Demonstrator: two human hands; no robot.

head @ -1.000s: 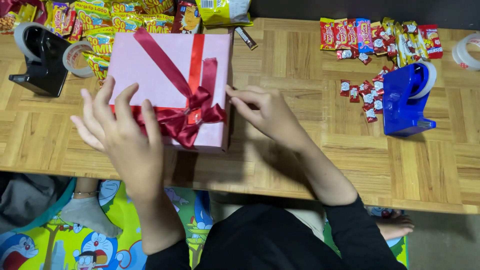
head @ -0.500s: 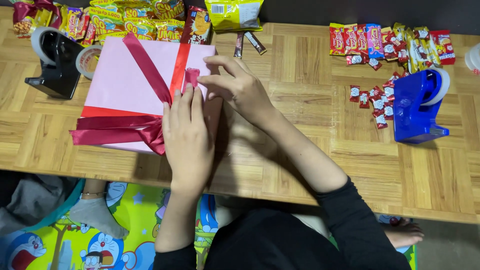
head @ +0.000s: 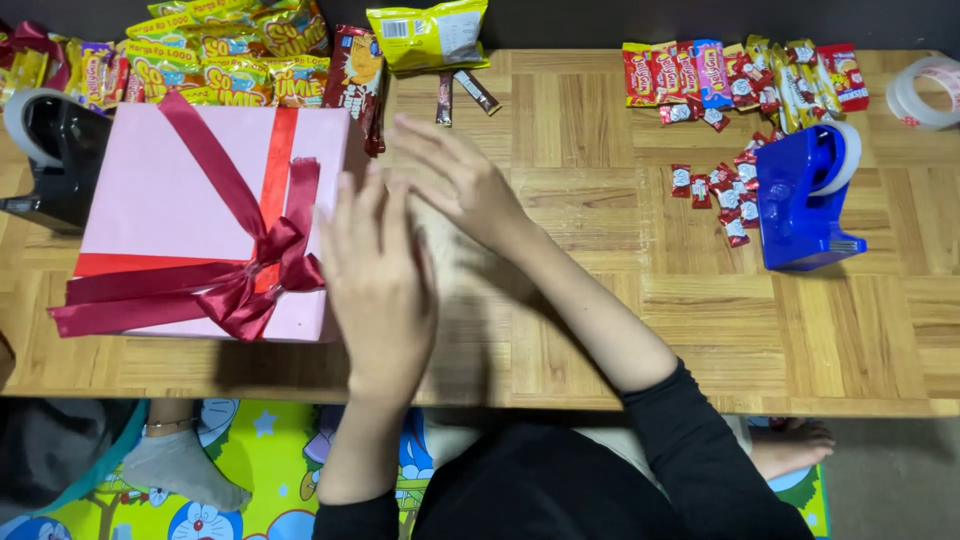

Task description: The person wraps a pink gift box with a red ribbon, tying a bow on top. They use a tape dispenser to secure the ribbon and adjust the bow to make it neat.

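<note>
Here the wrapping looks all but finished, judging by the tied bow, and the step in hand seems to be a letting-go or check of the gift. Far left stands a black tape dispenser (head: 55, 155), hard plastic with a roll on top, just beside the box (head: 160, 190): a flat pink carton with smooth matte paper, lying on the left of the wooden table (head: 600, 330) near its front edge. A red satin ribbon (head: 215, 180) crosses it at a slant and gathers into a glossy, creased bow (head: 255, 285) at the box's near right corner. The left hand (head: 375, 285) hovers flat, fingers spread and empty, just beside that corner; whether it touches the box cannot be told. The right hand (head: 455, 180) is likewise loose and open, holding nothing, over bare parquet. Any next move would call for a light touch, since the bow's loops are soft and crush easily. Behind lie crinkly yellow snack packs (head: 220, 45); to the right, small red sweets (head: 725, 195) and a blue dispenser (head: 805, 200).
</note>
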